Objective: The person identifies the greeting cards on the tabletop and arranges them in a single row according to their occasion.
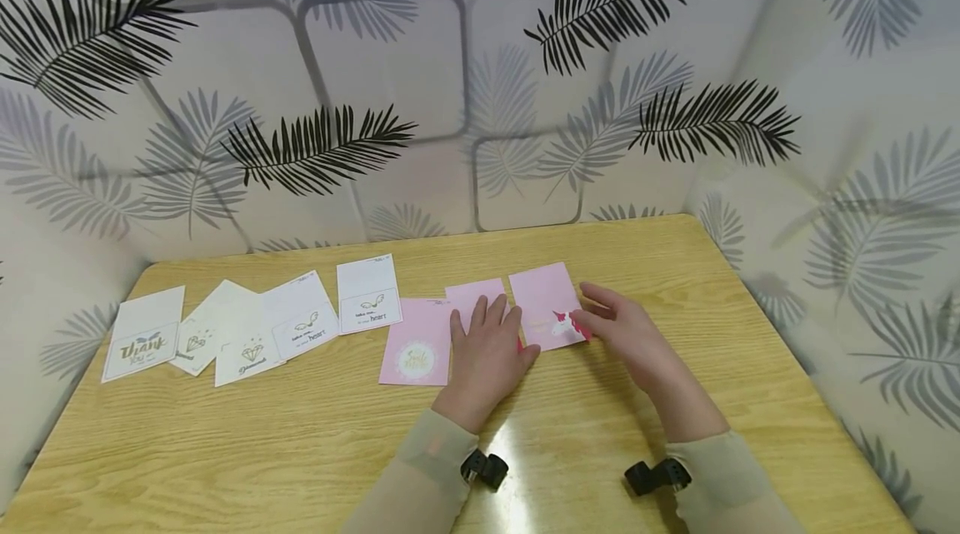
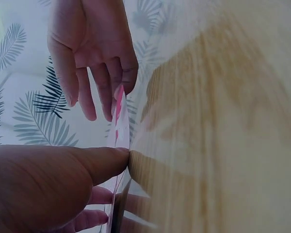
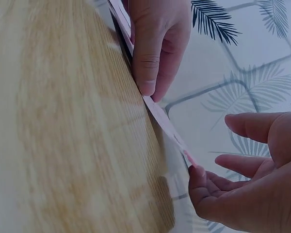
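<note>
My left hand (image 1: pixel 487 351) lies with its fingers spread over the middle pink card (image 1: pixel 463 293), covering most of it. At the right edge of a pink card with a unicorn (image 1: pixel 542 292), fingers of my right hand (image 1: pixel 626 334) touch the side, its palm turned inward. In the right wrist view, the little-finger side of that right hand (image 3: pixel 252 179) meets the card's edge, while thumb and index finger stay apart. To the left is another pink card with a round white badge (image 1: pixel 429 319), partly beside the left fingers.
On the left of the wooden table (image 1: pixel 300 451) lie several white cards, among them a "Thank you" card (image 1: pixel 153 309), overlapping diamond cards (image 1: pixel 243 326) and two winged "heart" cards (image 1: pixel 367 280). A leaf-patterned wall covering (image 1: pixel 420 84) rises behind the table.
</note>
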Demonstrator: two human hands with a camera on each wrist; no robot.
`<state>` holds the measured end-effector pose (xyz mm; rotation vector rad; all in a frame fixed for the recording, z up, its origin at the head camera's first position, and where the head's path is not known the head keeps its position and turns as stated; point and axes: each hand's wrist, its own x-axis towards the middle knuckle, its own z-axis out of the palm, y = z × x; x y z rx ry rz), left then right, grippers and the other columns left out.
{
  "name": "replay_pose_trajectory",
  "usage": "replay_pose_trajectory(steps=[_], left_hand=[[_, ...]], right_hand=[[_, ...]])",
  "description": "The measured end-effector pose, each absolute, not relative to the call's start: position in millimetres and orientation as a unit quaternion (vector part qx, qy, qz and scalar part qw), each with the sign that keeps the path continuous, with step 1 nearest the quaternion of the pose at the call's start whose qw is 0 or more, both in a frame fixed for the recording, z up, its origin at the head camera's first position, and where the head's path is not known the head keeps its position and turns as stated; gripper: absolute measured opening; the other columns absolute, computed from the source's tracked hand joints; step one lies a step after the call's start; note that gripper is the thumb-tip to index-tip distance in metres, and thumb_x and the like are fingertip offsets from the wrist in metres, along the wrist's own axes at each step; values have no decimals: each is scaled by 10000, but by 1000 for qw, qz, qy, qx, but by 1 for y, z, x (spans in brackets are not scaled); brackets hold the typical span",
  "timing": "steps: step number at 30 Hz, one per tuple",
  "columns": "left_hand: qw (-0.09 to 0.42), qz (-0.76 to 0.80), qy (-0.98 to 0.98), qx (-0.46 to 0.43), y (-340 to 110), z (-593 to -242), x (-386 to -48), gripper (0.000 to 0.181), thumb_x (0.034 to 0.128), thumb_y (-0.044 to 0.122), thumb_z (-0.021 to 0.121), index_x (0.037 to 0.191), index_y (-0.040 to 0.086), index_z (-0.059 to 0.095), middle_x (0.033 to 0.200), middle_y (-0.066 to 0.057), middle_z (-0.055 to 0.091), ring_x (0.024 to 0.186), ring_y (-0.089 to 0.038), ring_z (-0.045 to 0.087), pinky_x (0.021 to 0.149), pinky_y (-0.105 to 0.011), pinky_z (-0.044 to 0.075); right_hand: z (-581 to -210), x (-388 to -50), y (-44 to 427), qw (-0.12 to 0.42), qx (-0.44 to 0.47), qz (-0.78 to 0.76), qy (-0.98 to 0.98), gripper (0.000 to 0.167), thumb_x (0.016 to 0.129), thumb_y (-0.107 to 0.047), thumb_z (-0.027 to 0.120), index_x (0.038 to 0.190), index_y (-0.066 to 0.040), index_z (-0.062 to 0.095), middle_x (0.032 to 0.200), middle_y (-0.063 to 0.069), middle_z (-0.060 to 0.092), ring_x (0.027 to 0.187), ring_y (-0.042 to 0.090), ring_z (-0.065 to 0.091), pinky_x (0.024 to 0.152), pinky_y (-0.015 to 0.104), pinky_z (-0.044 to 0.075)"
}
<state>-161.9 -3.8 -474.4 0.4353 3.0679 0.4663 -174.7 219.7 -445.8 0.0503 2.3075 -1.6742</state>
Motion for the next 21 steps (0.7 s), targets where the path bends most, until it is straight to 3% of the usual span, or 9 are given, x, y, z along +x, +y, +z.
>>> replay_pose_trajectory(steps=[3, 6, 12, 17, 21], left_hand=[[8, 151, 979, 136, -4, -476, -162, 651, 1066, 497, 720, 1582, 120, 598, 1718, -133, 446, 1620, -401, 325, 1242, -757, 214], [7, 154, 979, 134, -4, -477, -162, 655, 1063, 498, 723, 1582, 119, 599, 1719, -140, 443, 1621, -402, 326, 1244, -756, 211], [-6, 152, 979, 138, -4, -478, -162, 652, 1056, 497, 734, 1568, 111, 614, 1697, -159, 467, 1608, -414, 347, 1237, -757, 231], [-38, 168, 975, 140, -4, -479, -163, 665, 1036, 466, 770, 1573, 113, 602, 1608, -180, 533, 1572, -419, 390, 1241, -733, 249], [-87, 205, 965, 139, -4, -476, -165, 649, 1021, 416, 801, 1551, 94, 613, 1442, -165, 619, 1411, -393, 544, 1235, -682, 295]], right_hand=[[-449, -176, 221, 144, 16, -589, 795, 707, 1128, -215, 655, 1718, -5, 326, 1721, 229, 406, 1591, 390, 388, 1280, 563, 317], [-452, -177, 221, 144, -1, -570, 809, 703, 1127, -179, 651, 1715, 12, 317, 1657, 263, 476, 1512, 398, 483, 1222, 516, 413], [-460, -177, 220, 131, -7, -547, 827, 674, 1092, -30, 651, 1704, -10, 369, 1438, 290, 609, 1229, 353, 645, 935, 314, 577], [-461, -176, 220, 121, 19, -571, 812, 655, 1084, 41, 627, 1695, -26, 399, 1375, 288, 610, 1072, 279, 668, 839, 317, 624], [-456, -175, 222, 107, 33, -585, 803, 670, 1078, 58, 628, 1697, -19, 385, 1378, 303, 618, 1027, 247, 694, 853, 332, 626]])
